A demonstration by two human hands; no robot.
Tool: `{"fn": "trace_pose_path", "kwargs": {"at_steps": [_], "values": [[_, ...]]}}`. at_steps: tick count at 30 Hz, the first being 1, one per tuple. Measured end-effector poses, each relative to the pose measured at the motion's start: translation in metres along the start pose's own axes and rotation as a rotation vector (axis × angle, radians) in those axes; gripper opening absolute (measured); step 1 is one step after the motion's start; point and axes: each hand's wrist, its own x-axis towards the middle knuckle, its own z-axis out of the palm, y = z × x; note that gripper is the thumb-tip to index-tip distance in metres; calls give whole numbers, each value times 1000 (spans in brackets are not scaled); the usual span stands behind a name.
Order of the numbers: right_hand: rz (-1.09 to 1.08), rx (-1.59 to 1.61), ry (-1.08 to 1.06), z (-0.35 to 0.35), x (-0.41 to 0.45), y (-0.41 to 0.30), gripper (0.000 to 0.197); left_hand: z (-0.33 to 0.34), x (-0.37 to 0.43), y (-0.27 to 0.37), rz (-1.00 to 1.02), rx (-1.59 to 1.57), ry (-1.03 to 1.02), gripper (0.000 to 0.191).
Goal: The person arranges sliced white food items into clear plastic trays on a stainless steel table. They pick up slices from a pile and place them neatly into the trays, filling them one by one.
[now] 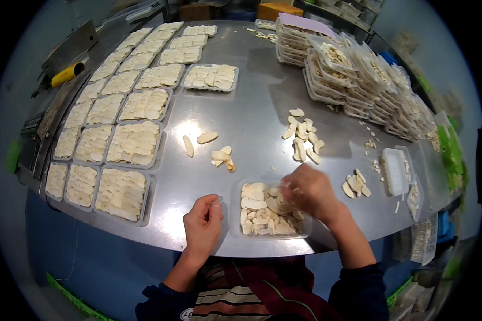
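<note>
A clear plastic tray [274,236] lies on the table in front of me. Pale dried slices [272,214], which look like mushroom, fill it. Larger slices [253,196] lie in an overlapping row at its upper left. My right hand [307,190], blurred, is over the tray's upper right part; whether its fingers hold a slice cannot be made out. To the left of the tray, my left hand [204,224] has its fingers curled, thumb near the index finger, with nothing visible in it. Beyond the tray is a loose heap of slices [305,136].
Filled trays [122,194] stand in rows along the left of the steel table [225,104]. Stacked trays [337,72] lean at the back right. Loose slices [221,156] lie left of centre, and a small pile [356,184] on the right near a white tray [395,171].
</note>
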Motion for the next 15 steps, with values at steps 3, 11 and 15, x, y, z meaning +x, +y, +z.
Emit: {"fn": "trace_pose_path", "kwargs": {"at_steps": [3, 11, 15], "values": [[364, -268, 65, -12, -12, 47, 13, 2, 1, 3, -9, -16, -2, 15], [806, 79, -3, -12, -27, 83, 18, 2, 2, -1, -33, -60, -21, 17], [992, 518, 129, -29, -31, 58, 15, -3, -6, -2, -5, -60, 5, 18]]}}
